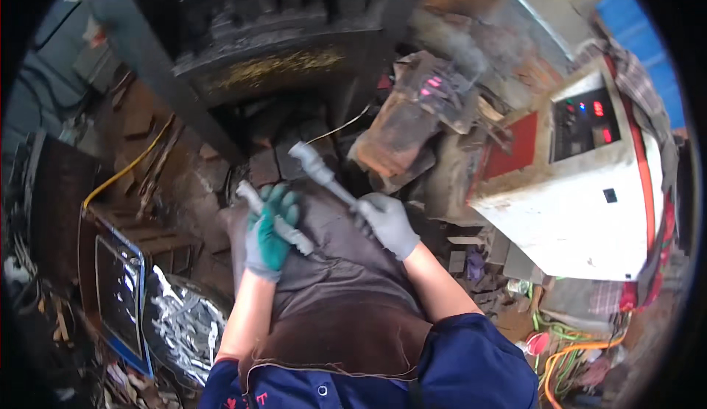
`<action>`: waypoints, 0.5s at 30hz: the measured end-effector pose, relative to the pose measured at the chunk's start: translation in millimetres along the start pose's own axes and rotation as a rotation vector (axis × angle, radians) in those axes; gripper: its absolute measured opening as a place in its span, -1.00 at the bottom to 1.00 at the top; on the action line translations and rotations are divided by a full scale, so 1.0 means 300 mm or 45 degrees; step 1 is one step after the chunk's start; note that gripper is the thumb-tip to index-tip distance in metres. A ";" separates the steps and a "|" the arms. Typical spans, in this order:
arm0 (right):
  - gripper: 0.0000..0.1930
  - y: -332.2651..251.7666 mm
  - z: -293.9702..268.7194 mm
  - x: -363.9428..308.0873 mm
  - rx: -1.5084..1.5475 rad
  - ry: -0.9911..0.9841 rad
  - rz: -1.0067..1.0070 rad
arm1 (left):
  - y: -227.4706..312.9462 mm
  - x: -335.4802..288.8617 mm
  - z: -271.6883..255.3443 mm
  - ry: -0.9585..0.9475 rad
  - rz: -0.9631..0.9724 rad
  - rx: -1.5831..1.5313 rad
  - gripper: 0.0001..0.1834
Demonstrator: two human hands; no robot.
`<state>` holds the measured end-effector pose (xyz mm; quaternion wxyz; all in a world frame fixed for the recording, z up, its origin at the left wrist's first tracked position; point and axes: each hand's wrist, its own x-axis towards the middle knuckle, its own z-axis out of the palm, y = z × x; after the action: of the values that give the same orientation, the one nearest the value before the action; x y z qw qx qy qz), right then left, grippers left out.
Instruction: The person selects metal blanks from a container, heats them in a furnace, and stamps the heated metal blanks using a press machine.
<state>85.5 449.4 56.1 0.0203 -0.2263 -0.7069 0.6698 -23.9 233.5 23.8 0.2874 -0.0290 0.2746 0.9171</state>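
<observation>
My left hand [269, 232], in a grey glove with a green palm, holds a rough grey metal bar [294, 238] that slants across the palm and sticks out on both sides. My right hand [388, 223], in a grey glove, is wrapped round the near end of a grey metal rod with a thick head [315, 167]. The rod points up and left, its head level with the far end of the left hand's bar. The two pieces are apart. Both hands are above a dark brown apron [331, 239] over my lap. Motion blur hides the finer shape of the rod.
A dark metal frame [199, 114] stands ahead. To the right is a white control cabinet [571, 210] with a lit panel, beside a brown cloth-like pile [394, 133]. Grey metal pieces [184, 324] heap at lower left. An orange hose [556, 365] lies at lower right.
</observation>
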 end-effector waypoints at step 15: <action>-0.80 0.092 -0.475 0.253 1.066 0.803 -0.110 | -0.008 -0.029 -0.055 0.015 -0.181 0.141 -0.65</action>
<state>72.8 609.3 23.4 0.3485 -0.3601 -0.3469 0.7928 -17.1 222.0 10.5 0.3513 -0.0379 0.3238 0.8777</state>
